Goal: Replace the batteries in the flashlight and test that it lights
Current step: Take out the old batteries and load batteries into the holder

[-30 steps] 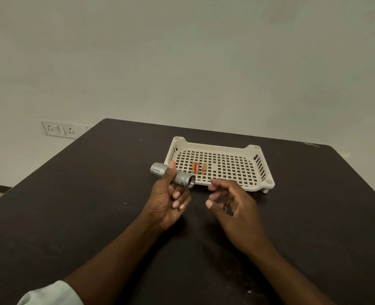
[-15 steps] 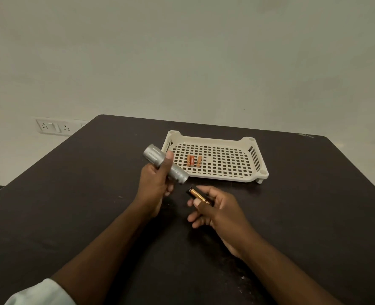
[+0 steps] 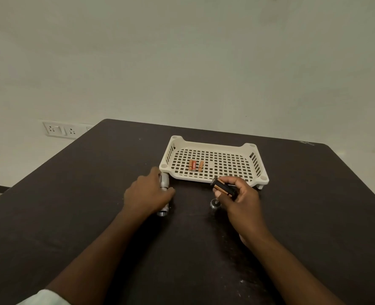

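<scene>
A white wall socket plate with switches (image 3: 60,129) sat low on the pale wall at the far left, behind the edge of the dark brown table (image 3: 76,194). A pale sleeve cuff (image 3: 42,298) showed at the bottom left corner. The left hand (image 3: 148,193) lay palm down on the silver metal cylindrical flashlight body (image 3: 164,180), which rested on the tabletop pointing away from the person, one end just beside the near left corner of the tray; its fingers curved loosely over the barrel, though how firmly they gripped could not be told. To the right, the cream perforated plastic tray (image 3: 253,148) stood on the table, and three small orange batteries (image 3: 195,165) lay side by side on its grid floor, left of centre. Nearer the person, a small round silver end cap (image 3: 214,204) sat on the table just below the right hand's fingertips. The right hand (image 3: 240,199) was curled round a black and copper battery holder (image 3: 224,187), pinching it with fingers and thumb just above the table, in front of the tray's near rim.
</scene>
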